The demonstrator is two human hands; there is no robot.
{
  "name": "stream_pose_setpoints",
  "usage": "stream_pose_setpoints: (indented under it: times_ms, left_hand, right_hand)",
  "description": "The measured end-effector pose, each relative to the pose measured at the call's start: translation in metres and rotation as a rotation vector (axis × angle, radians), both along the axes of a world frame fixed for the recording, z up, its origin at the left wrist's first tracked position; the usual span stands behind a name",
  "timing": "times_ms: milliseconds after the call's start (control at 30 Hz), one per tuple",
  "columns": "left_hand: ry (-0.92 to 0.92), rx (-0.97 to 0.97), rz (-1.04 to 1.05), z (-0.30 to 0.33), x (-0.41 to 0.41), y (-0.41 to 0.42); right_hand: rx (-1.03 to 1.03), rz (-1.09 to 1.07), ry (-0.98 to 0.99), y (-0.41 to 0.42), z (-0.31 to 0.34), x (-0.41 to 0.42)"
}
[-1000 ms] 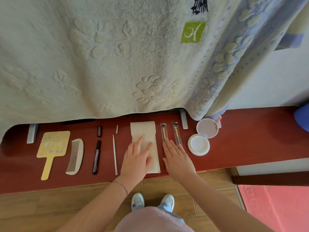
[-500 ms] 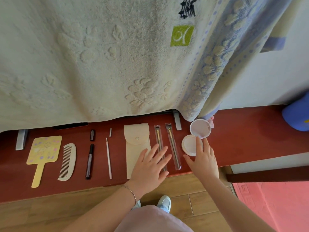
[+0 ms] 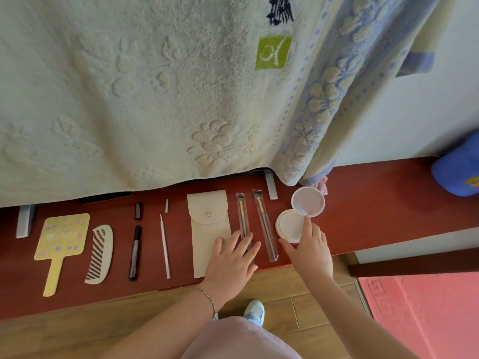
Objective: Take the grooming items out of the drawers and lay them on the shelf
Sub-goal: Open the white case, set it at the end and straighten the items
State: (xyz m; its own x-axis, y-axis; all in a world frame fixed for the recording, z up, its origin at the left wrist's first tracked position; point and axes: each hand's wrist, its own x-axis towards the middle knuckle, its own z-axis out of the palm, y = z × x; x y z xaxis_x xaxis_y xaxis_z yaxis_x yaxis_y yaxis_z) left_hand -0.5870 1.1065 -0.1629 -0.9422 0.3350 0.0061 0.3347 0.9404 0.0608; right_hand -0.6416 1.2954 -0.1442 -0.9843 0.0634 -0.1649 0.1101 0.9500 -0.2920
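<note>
Grooming items lie in a row on the red shelf [image 3: 375,203]: a yellow hand mirror [image 3: 61,242], a white comb [image 3: 99,253], a dark pen-like tube [image 3: 134,251] with its cap [image 3: 138,210], a thin white stick [image 3: 164,246], a cream pouch [image 3: 207,224], two wrapped brushes [image 3: 263,224] and an open white compact [image 3: 291,224]. My left hand [image 3: 230,263] lies flat with spread fingers over the pouch's lower corner and the left brush [image 3: 242,216]. My right hand [image 3: 308,250] touches the compact's near rim with forefinger and thumb.
A large cream towel [image 3: 142,86] and a blue-patterned towel [image 3: 324,99] hang over the back of the shelf. A blue object [image 3: 458,172] sits at the far right. Wooden floor [image 3: 77,327] and a pink mat [image 3: 427,314] lie below; my shoe [image 3: 255,310] shows.
My right hand left the brushes and moved right to the compact. My left hand slid right from the pouch's middle onto its corner and the left brush.
</note>
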Motion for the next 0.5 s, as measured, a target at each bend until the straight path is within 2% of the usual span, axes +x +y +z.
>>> stream_pose_setpoints:
  times_ms: [133, 233, 333, 500]
  left_hand:
    - [0.015, -0.002, -0.006, -0.004, 0.000, 0.001]
    - [0.031, 0.020, 0.016, -0.006, 0.002, 0.001]
    - [0.058, 0.048, 0.050, -0.002, 0.005, 0.000]
    - [0.077, 0.060, 0.150, 0.004, 0.016, -0.026]
  right_hand:
    - [0.006, -0.012, -0.002, -0.001, 0.004, 0.004]
    - [0.012, 0.032, 0.168, -0.006, 0.014, 0.010]
    - [0.015, 0.226, 0.253, -0.019, 0.021, 0.014]
    - [0.022, 0.558, 0.156, -0.057, 0.018, 0.013]
